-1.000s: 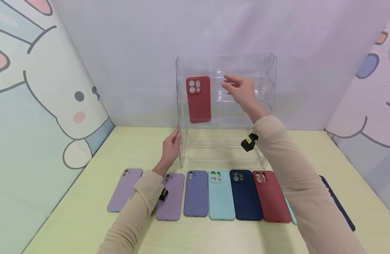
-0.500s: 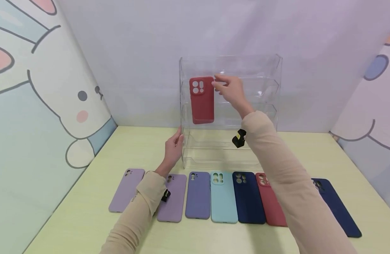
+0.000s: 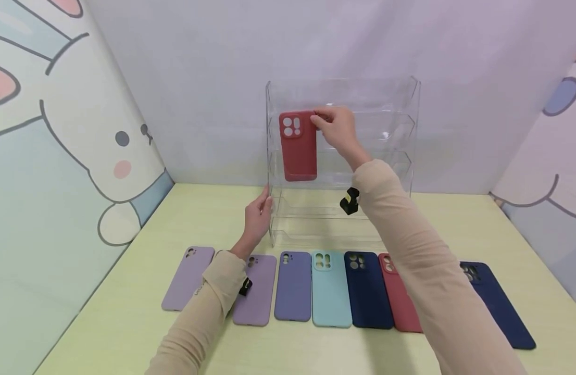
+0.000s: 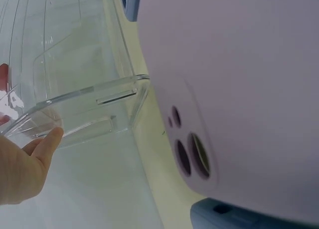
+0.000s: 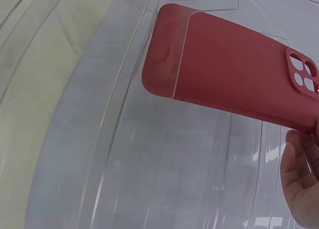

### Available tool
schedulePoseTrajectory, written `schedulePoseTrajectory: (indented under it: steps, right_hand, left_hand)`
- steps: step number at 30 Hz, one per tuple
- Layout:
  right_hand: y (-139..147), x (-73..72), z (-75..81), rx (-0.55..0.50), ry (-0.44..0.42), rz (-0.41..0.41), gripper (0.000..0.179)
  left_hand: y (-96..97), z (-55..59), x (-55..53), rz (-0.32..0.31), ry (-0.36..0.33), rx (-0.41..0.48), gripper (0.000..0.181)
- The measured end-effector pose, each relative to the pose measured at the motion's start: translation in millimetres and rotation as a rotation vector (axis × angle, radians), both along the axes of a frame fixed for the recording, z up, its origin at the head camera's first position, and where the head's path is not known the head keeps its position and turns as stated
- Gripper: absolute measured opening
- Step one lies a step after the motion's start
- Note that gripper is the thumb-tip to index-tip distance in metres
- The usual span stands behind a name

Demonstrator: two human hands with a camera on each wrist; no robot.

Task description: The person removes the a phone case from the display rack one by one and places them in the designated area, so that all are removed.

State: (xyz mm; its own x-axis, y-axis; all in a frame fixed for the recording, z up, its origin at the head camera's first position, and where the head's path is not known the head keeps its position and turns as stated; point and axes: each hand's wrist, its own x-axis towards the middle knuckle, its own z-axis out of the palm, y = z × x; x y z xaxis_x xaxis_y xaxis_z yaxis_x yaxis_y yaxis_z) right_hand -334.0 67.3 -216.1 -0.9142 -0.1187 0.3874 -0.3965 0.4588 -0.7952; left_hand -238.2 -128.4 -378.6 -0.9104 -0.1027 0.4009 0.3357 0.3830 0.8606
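A red phone case (image 3: 299, 151) with camera cut-outs stands upright in the left part of a tiered clear acrylic rack (image 3: 365, 138). Its lower end sits behind a clear front lip, plain in the right wrist view. My right hand (image 3: 338, 127) pinches the case's upper right corner between thumb and fingers; the fingers behind it are partly hidden. My left hand (image 3: 257, 217) holds the rack's left side panel low down, thumb (image 4: 51, 139) at the panel's edge in the left wrist view.
In front of the rack lies a row of phone cases: lilac (image 3: 257, 297), violet (image 3: 292, 291), light blue (image 3: 331, 291), navy (image 3: 368, 291) and red (image 3: 402, 307). Another navy case (image 3: 499, 307) lies right, partly under my right sleeve. Cartoon-printed walls (image 3: 105, 104) flank the table.
My right hand has moved left across the rack and taken hold of the red case's upper corner. My left hand has stayed at the rack's side. The view has shifted slightly.
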Motion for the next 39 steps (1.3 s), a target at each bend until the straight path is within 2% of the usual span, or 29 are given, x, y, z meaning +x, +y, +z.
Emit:
schedulePoseTrajectory:
  steps: [10,11,14,17,18,20,24,34,39]
  right_hand:
    - [3.6,5.3,6.0,-0.038,0.045,-0.033,0.031]
    - [4.3,5.6,6.8,-0.041,0.046,-0.037,0.031]
    - [6.2,6.7,9.2,-0.055,0.042,-0.038,0.031]
    - [8.2,9.8,11.5,-0.074,0.031,-0.035,0.032]
    - [8.8,10.8,12.1,-0.086,0.030,-0.032,0.032]
    - [10.2,13.3,13.3,-0.106,0.033,-0.030,0.032]
    - [14.0,17.9,14.1,-0.135,0.064,-0.027,0.031]
    - [27.5,27.1,10.8,-0.112,0.191,-0.003,0.029]
    - [34.9,33.9,6.7,-0.109,0.208,0.012,0.028]
  left_hand:
    - [1.0,0.0,-2.2,-0.007,0.005,0.007,0.039]
    - [2.2,4.4,1.1,-0.010,0.001,0.012,0.039]
    - [2.0,5.0,0.7,-0.007,-0.016,0.023,0.039]
    - [1.1,4.4,-0.4,-0.011,-0.019,0.037,0.039]
    - [-0.5,-0.2,-4.2,-0.013,-0.012,0.038,0.039]
    - [-1.0,-0.7,-4.9,-0.016,0.006,0.044,0.039]
    - [-2.2,-2.1,-6.6,-0.009,0.018,0.029,0.038]
    - [-3.8,-2.0,-6.4,0.008,-0.026,0.011,0.040]
    - [-4.9,-2.5,-6.7,0.006,-0.025,0.016,0.039]
